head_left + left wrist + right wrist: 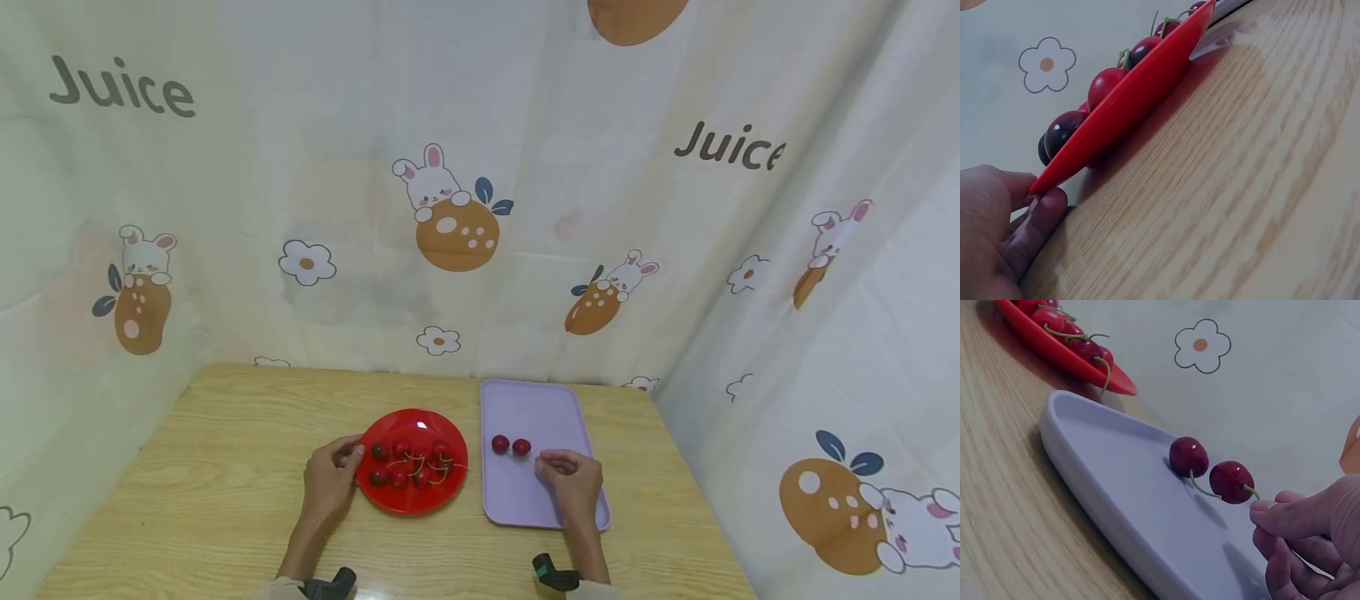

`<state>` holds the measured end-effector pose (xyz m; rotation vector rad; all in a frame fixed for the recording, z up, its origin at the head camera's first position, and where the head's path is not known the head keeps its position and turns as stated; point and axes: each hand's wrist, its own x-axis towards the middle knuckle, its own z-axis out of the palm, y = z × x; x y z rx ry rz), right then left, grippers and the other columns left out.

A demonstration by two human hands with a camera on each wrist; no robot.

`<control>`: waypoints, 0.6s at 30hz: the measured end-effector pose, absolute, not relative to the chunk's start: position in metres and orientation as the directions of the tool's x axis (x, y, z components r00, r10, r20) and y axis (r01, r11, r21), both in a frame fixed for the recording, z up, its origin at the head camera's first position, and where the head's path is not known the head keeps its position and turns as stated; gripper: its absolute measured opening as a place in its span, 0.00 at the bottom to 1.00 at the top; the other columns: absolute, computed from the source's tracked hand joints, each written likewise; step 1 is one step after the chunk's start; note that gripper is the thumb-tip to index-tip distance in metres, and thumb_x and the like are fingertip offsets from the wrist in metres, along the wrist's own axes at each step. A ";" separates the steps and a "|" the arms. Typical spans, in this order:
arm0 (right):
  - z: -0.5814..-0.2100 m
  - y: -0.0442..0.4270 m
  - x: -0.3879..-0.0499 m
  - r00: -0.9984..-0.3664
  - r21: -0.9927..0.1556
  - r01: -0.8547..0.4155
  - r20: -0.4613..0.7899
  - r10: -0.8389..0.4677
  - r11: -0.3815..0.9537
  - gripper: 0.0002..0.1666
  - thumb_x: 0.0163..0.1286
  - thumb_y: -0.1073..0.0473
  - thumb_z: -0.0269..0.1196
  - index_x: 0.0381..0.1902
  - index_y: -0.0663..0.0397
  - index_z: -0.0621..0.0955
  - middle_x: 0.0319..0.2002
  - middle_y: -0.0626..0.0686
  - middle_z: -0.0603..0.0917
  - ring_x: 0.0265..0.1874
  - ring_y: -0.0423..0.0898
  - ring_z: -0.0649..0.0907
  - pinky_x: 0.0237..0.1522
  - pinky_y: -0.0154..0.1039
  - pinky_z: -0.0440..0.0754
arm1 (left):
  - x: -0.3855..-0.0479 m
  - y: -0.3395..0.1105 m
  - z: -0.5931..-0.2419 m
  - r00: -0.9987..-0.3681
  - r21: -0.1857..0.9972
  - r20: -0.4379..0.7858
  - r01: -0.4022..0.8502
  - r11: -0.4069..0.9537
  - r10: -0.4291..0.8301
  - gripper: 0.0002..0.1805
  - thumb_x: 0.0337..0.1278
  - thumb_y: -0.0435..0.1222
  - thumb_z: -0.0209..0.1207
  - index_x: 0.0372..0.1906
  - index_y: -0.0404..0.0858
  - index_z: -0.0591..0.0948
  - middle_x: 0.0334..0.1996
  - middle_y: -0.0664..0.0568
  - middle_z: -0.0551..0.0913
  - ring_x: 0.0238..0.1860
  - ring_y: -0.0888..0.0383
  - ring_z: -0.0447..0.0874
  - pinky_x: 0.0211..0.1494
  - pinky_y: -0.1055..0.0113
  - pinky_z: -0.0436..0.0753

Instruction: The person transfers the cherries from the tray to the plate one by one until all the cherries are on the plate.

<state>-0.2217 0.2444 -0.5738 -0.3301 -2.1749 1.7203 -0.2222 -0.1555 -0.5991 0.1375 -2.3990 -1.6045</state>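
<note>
My left hand [330, 477] pinches the left rim of a red plate [408, 503], thumb above and fingers below in the left wrist view. Several dark and bright red cherries [1107, 87] with green stems lie on that plate. Over the lilac tray [528, 410], my right hand [576, 483] holds a dark red cherry [1232, 482] by its stem between thumb and fingertips. Whether this cherry touches the tray I cannot tell. Beside it, to the left, another cherry [1188, 456] rests in the tray, its stem pointing toward the held one.
Plate and tray stand side by side on a light wooden table [247, 467], with a narrow gap between them. A printed curtain [337, 167] hangs behind the table and along both sides. One cherry stem overhangs the plate's right rim.
</note>
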 end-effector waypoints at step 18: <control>-0.571 0.239 -0.223 -0.924 -0.999 0.009 0.009 0.383 0.046 0.18 0.61 0.73 0.79 0.49 0.74 0.89 0.42 0.63 0.95 0.33 0.34 0.91 0.39 0.25 0.87 | -0.223 -0.156 -0.598 -0.966 0.918 0.138 0.041 0.395 -0.220 0.14 0.77 0.34 0.65 0.60 0.35 0.89 0.47 0.41 0.91 0.36 0.63 0.83 0.35 0.75 0.81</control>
